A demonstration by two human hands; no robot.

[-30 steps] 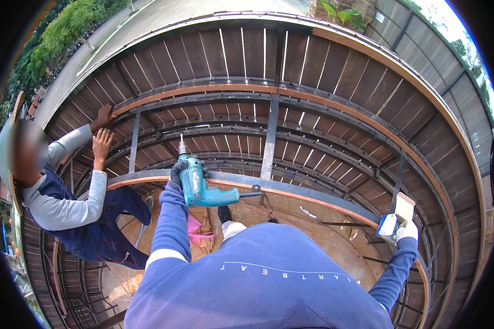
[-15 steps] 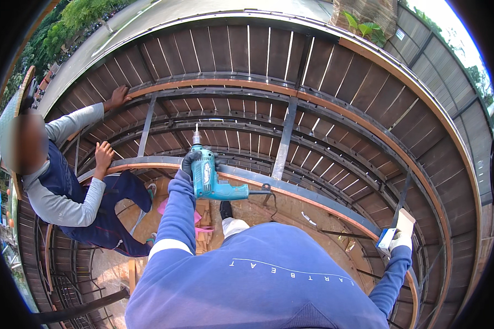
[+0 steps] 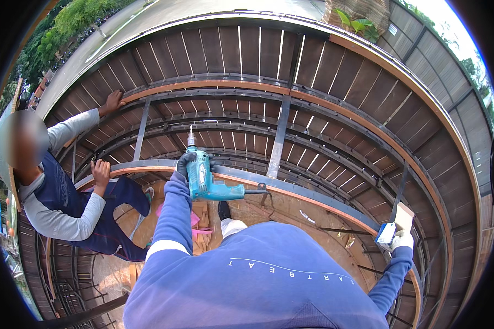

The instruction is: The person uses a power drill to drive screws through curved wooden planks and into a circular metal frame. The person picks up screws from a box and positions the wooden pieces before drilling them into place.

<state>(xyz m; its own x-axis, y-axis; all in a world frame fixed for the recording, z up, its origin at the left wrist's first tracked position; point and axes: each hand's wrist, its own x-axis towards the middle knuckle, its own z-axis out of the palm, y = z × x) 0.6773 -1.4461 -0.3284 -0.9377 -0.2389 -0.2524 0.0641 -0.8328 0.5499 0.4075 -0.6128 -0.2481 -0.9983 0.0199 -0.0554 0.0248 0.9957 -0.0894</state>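
Note:
My left hand (image 3: 185, 163), in a dark glove, is wrapped around the body of a teal power drill (image 3: 201, 174). The drill's chuck and bit point away from me, and its handle, with a dark cord, extends to the right. Behind the drill runs the curved near metal rail (image 3: 247, 176); whether they touch I cannot tell. Far to the right, my right hand (image 3: 403, 241), in a white glove, grips a small blue and white cardboard box (image 3: 387, 234) with its brown flap (image 3: 404, 216) standing up. This box is at the rail's right end. Its contents are hidden.
A co-worker in a wide hat and blue vest (image 3: 66, 189) sits at the left, one hand on the farther rail (image 3: 214, 84). Dark slats (image 3: 247, 52) form a curved wall ahead. Metal crossbars (image 3: 279, 140) span the rails. Wood pieces and pink scraps lie below.
My view has shifted slightly, so the drill and rails appear a little further left. The box has tilted a bit in my right hand. Both my grips stay the same.

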